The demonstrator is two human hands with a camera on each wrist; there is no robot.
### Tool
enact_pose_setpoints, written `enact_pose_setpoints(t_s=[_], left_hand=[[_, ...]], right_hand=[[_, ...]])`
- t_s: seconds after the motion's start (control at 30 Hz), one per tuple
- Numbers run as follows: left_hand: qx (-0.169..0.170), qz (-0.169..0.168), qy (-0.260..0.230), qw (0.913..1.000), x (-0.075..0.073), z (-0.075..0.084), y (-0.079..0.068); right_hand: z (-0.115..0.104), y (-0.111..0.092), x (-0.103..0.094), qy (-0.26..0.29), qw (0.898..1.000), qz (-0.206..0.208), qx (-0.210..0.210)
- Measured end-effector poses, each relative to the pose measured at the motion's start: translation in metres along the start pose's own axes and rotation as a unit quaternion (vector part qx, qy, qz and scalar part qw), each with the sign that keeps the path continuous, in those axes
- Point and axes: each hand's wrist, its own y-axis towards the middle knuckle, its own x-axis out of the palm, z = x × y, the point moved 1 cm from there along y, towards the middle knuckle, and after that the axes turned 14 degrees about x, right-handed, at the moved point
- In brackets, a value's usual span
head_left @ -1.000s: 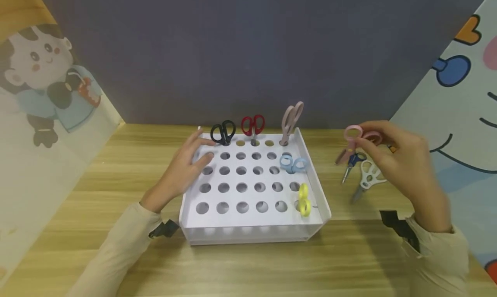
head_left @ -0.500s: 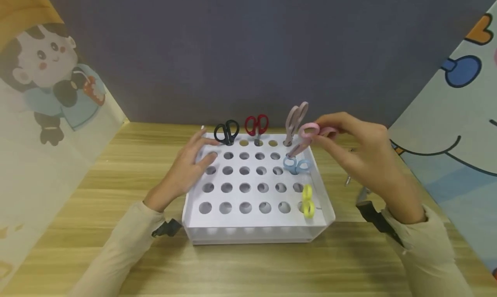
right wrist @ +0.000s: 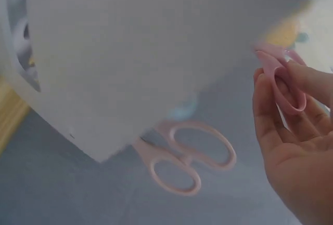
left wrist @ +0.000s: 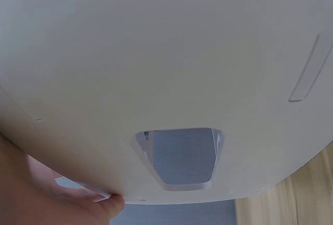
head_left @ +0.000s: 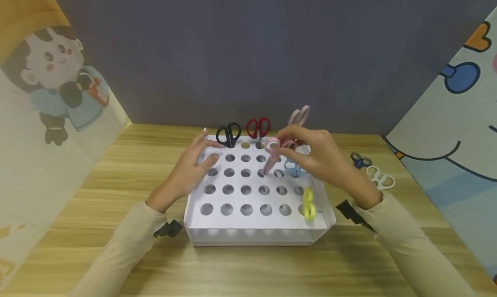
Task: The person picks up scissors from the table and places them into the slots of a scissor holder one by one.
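My right hand point(head_left: 320, 156) pinches pink scissors point(head_left: 273, 152) by their handle loops, blades slanting down to a hole in the third row of the white rack point(head_left: 237, 221). In the right wrist view the fingers and thumb hold a pink loop point(right wrist: 283, 92). My left hand point(head_left: 186, 169) rests over the rack's left wall point(left wrist: 171, 69), with relaxed, spread fingers. Black scissors point(head_left: 229, 134), red scissors point(head_left: 258, 127) and pale pink scissors point(right wrist: 182, 152) stand in the back row. Light blue scissors point(head_left: 292, 167), partly hidden by the right hand, and yellow scissors point(head_left: 308, 204) stand at the right.
On the wooden table point(head_left: 248, 271), right of the rack, lie dark blue scissors point(head_left: 361, 161) and white scissors point(head_left: 380, 179), partly behind the right forearm. A grey panel point(head_left: 248, 59) rises behind the rack. Walls with cartoon pictures stand at both sides.
The right hand has carried the pink scissors leftward from the table on the right to over the rack, blades now lower at a hole. The left hand has stayed on the rack.
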Motion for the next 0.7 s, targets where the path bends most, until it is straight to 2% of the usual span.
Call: enact_pose_setpoints(t_s=[0.2, 0.37, 0.47, 0.7], left_hand=[[0.005, 0.001, 0.000, 1.0000, 0.001, 0.000, 0.000], [0.005, 0.006, 0.001, 1.0000, 0.001, 0.001, 0.000], [0.005, 0.006, 0.001, 1.0000, 0.001, 0.000, 0.000], [0.003, 0.004, 0.000, 1.0000, 0.001, 0.000, 0.000]], right_hand=[[0.007, 0.002, 0.019, -0.001, 0.997, -0.075, -0.013], [0.006, 0.004, 0.028, -0.029, 0.991, -0.131, 0.004], [0.006, 0.004, 0.030, -0.040, 0.989, -0.144, 0.015], [0.006, 0.000, 0.029, -0.067, 0.988, -0.140, 0.013]])
